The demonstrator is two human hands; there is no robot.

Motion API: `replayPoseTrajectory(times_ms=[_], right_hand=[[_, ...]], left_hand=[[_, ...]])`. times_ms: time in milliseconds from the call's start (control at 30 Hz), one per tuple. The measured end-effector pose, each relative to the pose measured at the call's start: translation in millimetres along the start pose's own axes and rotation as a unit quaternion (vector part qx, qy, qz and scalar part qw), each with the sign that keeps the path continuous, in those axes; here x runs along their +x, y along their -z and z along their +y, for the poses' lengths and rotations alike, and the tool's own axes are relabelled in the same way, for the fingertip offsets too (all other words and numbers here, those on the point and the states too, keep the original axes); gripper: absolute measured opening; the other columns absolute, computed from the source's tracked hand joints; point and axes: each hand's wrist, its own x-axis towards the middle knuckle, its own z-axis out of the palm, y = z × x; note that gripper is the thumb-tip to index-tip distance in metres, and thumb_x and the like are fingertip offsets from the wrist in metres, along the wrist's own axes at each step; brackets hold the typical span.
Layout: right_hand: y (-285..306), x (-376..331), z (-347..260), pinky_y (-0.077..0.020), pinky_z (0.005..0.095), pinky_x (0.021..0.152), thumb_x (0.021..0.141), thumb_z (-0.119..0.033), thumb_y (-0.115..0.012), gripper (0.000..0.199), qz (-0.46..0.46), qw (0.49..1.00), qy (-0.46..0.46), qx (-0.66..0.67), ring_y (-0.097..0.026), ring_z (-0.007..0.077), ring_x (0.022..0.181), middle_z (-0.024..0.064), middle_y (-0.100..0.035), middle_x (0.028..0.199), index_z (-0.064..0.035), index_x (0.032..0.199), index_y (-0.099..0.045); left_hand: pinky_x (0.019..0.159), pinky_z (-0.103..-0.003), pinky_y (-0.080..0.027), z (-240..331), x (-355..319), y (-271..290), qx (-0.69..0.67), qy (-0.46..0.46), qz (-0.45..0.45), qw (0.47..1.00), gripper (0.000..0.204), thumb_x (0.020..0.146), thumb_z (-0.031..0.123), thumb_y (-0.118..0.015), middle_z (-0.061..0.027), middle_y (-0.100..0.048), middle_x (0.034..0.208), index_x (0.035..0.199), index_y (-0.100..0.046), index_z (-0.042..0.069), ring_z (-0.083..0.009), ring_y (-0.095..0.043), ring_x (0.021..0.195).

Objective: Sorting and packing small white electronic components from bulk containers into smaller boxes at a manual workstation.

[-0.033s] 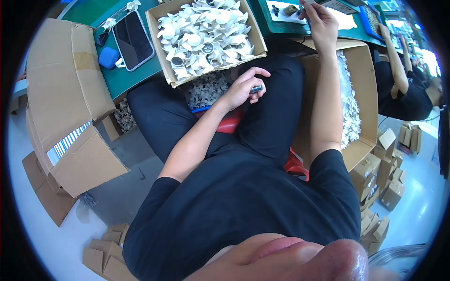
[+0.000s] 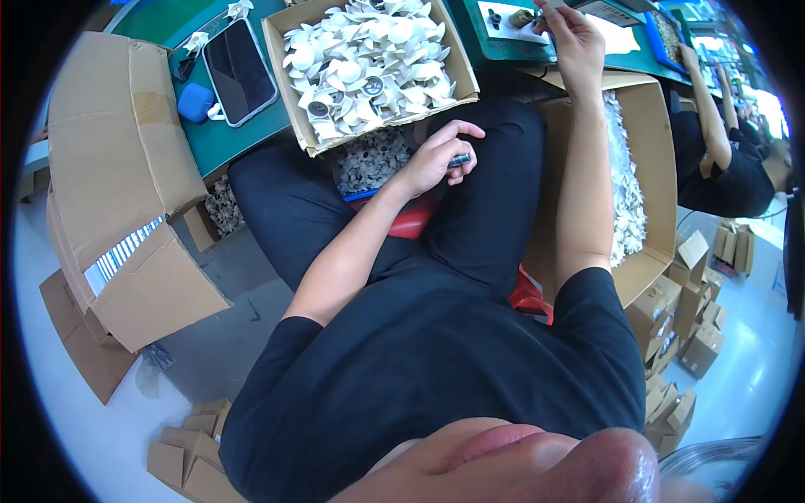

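Over my lap, my left hand (image 2: 438, 161) is closed around a small dark cylinder (image 2: 459, 159), its index finger stretched out to the right. My right hand (image 2: 577, 44) reaches to the bench at the upper right, thumb and fingers pinched together. What they pinch is too small and hidden to make out. Beside those fingertips a white plate (image 2: 501, 32) carries a brassy round fitting (image 2: 521, 18) and a small dark peg (image 2: 495, 18). In front of me an open carton (image 2: 303, 142) is heaped with white fan impellers (image 2: 360, 71).
A second carton (image 2: 658, 180) of white parts stands under my right arm. A phone (image 2: 240, 71) and blue earbud case (image 2: 194, 103) lie on the green bench (image 2: 220, 151). Large cardboard boxes (image 2: 105, 126) stand at the left. A co-worker (image 2: 721, 172) sits at the right.
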Motion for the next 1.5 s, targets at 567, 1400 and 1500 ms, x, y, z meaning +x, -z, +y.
replayPoseTrajectory(times_ms=[567, 1400, 1500], right_hand=[[0, -4, -25, -0.0547, 0.0279, 0.074, 0.098, -0.014, -0.068, 0.021, -0.074, 0.989, 0.078, -0.101, -0.069, 0.0149, 0.078, 0.0104, -0.072, 0.084, 0.0063, 0.099, -0.071], [65, -57, -20, -0.0548, 0.0416, 0.079, 0.089, -0.020, -0.069, 0.022, -0.014, 0.974, 0.187, -0.127, -0.070, 0.0361, 0.087, 0.0202, -0.072, 0.092, -0.0005, 0.099, -0.073], [189, -121, 10, -0.0546, 0.0394, 0.080, 0.093, -0.022, -0.066, 0.024, -0.011, 0.967, 0.064, -0.247, -0.071, 0.0316, 0.087, 0.0193, -0.073, 0.093, 0.0013, 0.099, -0.072]], left_hand=[[0.053, -0.024, -0.043, -7, 0, 5, 0.014, 0.028, 0.008, 0.999, 0.032, 0.098, 0.013, -0.045, -0.0049, -0.057, 0.075, 0.128, -0.051, 0.005, -0.0089, -0.046, 0.056], [0.058, -0.027, -0.041, -28, -4, 0, 0.091, 0.081, 0.069, 0.990, 0.036, 0.101, 0.019, -0.044, -0.0078, -0.055, 0.081, 0.132, -0.051, 0.002, -0.0122, -0.047, 0.065], [0.058, -0.027, -0.041, -28, -7, 5, 0.095, 0.093, 0.069, 0.989, 0.036, 0.101, 0.019, -0.044, -0.0080, -0.057, 0.083, 0.132, -0.051, 0.002, -0.0120, -0.048, 0.066]])
